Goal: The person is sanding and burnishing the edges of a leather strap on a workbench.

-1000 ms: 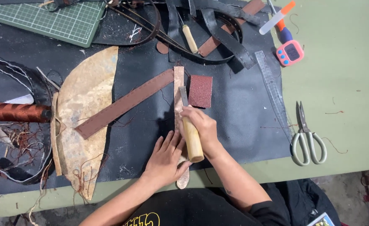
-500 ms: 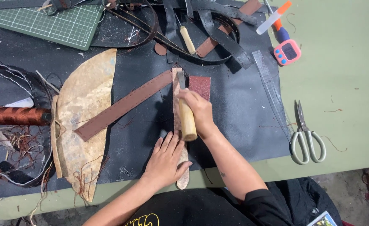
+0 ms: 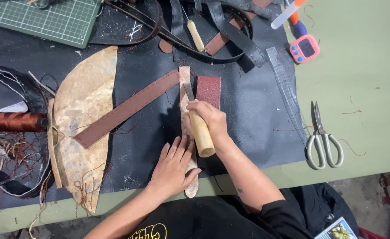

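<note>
One pale leather strip [image 3: 185,88] lies upright on one black leather sheet [image 3: 248,115]. Left hand [image 3: 173,166], fingers spread flat, presses its lower end; right hand [image 3: 208,121] is closed around one wooden-handled knife [image 3: 200,128], blade on the strip. Beside: one brown strap [image 3: 124,110], one red sandpaper block [image 3: 208,90], one pair of scissors [image 3: 323,141]. Green table [image 3: 363,88].

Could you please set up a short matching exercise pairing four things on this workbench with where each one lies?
Things:
1. scissors
2. cutting mat
3. wooden-handled tool
4. pale leather strip

Places:
A. top left corner
B. gripped in the right hand
C. on the green table at the right
D. pressed flat under the left hand

Pairs: 1-C, 2-A, 3-B, 4-D
</note>
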